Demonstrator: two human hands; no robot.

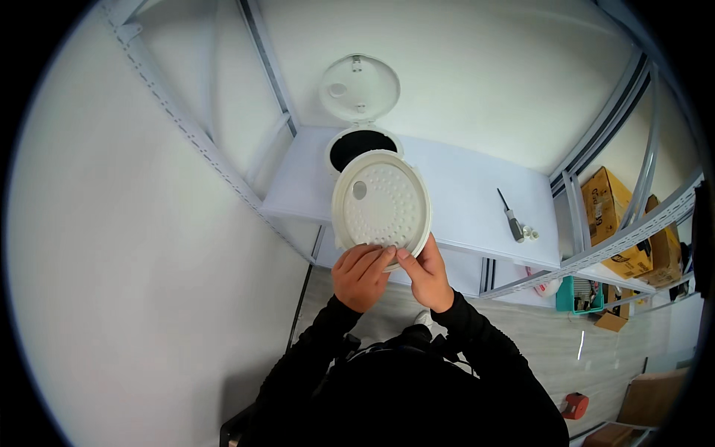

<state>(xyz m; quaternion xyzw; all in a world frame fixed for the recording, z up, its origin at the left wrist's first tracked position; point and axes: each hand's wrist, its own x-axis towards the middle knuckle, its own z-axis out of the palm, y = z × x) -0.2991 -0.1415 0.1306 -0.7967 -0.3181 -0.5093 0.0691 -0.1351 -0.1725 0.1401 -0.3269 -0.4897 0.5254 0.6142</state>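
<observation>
I hold a round, cream-white plastic steamer tray (387,201) with many small dimples or holes and one larger oval opening. My left hand (360,278) has its bent fingers over the near rim, its thumb hidden. On the right of that rim, my right hand (427,276) pinches the edge, thumb on top. Behind the tray stands a white rice-cooker-like pot (362,146) with a dark inside, partly covered from view by the tray. Its round lid (359,88) is hinged up and leans toward the wall.
The pot stands on a white rack shelf (462,186). A screwdriver (512,220) with a grey handle lies at its right, beside small white parts (529,233). Metal posts (223,167) frame both sides. Yellow cartons (607,201), a teal basket (579,296) and a red object (575,406) are further right.
</observation>
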